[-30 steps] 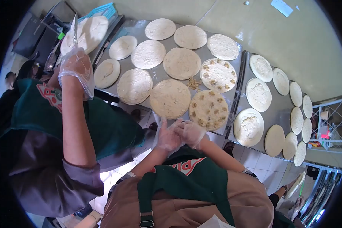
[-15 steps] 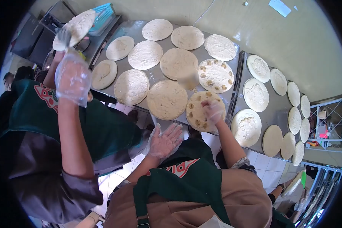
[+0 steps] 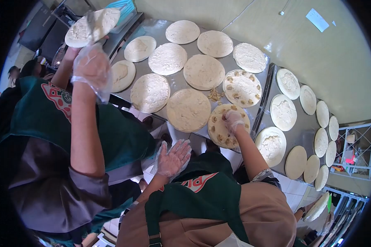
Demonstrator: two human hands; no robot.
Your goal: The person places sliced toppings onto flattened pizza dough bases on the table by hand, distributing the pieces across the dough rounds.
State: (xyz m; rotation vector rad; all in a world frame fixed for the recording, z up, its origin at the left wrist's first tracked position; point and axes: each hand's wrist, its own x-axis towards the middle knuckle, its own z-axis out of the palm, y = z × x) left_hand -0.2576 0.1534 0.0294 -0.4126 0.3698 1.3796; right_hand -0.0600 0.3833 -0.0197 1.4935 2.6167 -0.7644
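Observation:
My right hand (image 3: 233, 121), in a clear plastic glove, is over a round pizza base (image 3: 223, 140) at the table's near edge. Its fingers are closed in a pinch pointing down at the base; what they hold is hidden. Brownish pieces like mushroom slices lie around this base. Just behind it, a small pile of mushroom slices (image 3: 215, 95) rests on the metal table, beside another topped base (image 3: 242, 99). My left hand (image 3: 173, 159), also gloved, is held palm up with fingers spread, holding nothing, in front of the table and below a plain base (image 3: 188, 110).
Several pale-spread bases cover the metal table (image 3: 177, 84), and more lie on a second table (image 3: 294, 127) to the right. At left, a co-worker's gloved hand (image 3: 91, 68) works a blurred tool over a raised base (image 3: 105, 22). Another person holds a base (image 3: 317, 208) at lower right.
The whole view has shifted, so the tables sit further right. My right hand stays over the same base, fingers closed. The co-worker's base and tool have moved. My left hand remains open.

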